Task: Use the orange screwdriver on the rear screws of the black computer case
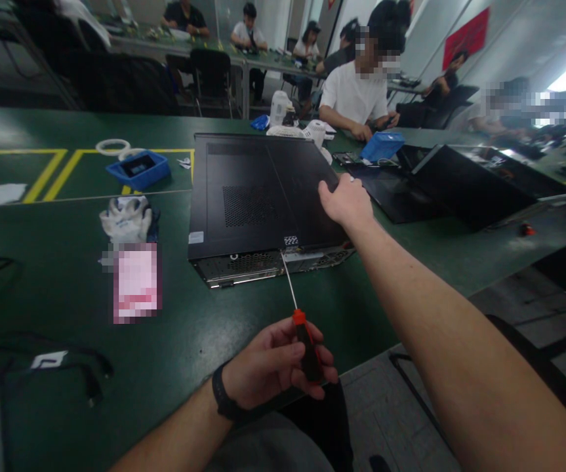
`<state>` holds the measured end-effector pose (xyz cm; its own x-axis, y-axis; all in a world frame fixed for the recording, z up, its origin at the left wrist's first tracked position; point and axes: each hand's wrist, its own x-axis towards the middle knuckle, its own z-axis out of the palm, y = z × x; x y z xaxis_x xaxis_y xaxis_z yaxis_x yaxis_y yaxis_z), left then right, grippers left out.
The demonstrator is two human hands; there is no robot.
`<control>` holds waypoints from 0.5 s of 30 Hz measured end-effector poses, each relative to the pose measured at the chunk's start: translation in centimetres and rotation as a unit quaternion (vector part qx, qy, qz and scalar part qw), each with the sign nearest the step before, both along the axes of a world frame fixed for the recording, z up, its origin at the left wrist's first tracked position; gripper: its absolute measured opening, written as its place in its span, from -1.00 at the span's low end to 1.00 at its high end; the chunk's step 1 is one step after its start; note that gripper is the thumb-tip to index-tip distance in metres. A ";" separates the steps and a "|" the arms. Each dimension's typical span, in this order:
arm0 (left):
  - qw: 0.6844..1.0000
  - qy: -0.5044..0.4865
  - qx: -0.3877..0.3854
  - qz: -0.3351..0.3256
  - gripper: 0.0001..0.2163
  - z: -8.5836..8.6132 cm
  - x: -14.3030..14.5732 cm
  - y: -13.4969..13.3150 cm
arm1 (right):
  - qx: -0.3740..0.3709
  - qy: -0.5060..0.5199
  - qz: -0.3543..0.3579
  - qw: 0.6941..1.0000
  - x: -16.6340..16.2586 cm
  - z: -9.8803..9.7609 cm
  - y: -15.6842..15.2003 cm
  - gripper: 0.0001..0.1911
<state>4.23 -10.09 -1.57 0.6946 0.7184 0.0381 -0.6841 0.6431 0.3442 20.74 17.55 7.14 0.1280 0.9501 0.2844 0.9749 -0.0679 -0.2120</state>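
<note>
A black desktop computer case [258,190] lies flat on the green table, its metal back panel facing me. My left hand [283,364], wearing a dark wristband, is closed around a red and black screwdriver [307,347]. The screwdriver's thin shaft points away from me, and its tip meets the back edge of the case near a checkered label [290,240]. On the right side of the case, my right hand [346,200] grips the edge, thumb on the top cover. The ends of its other fingers are hidden beyond that edge.
Left of the case lie work gloves [128,219], a blurred pink card [138,282], a blue tray [138,172] and black cables [80,357]. Dark panels [469,183] and a blue bin [384,145] stand to the right. A person in white [356,92] sits across the table.
</note>
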 end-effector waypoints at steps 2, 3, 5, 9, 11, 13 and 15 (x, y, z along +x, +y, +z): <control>1.000 0.003 -0.004 -0.006 -0.71 0.1 -0.1 0.0 | 0.002 -0.001 0.000 1.000 0.0 0.0 0.0 -0.26; 1.000 0.005 -0.004 -0.004 -0.72 0.1 -0.1 0.0 | 0.003 -0.001 0.001 1.000 0.0 0.0 0.0 -0.26; 1.000 0.006 -0.001 0.006 -0.76 -0.1 0.0 0.0 | 0.004 -0.001 0.001 1.000 0.0 0.0 0.0 -0.26; 1.000 -0.006 0.009 0.017 -0.79 -0.6 0.3 -0.1 | 0.004 -0.002 0.000 1.000 0.0 0.0 0.0 -0.26; 1.000 -0.007 0.007 0.017 -0.80 -0.5 0.3 -0.1 | 0.004 -0.003 0.001 1.000 0.0 0.0 0.0 -0.26; 1.000 -0.002 -0.007 0.013 -0.79 -0.3 0.1 0.0 | 0.003 -0.005 0.001 1.000 0.0 0.0 0.0 -0.27; 1.000 0.001 -0.019 0.003 -0.75 0.0 -0.1 0.0 | 0.001 -0.006 0.000 1.000 -0.1 0.0 0.0 -0.27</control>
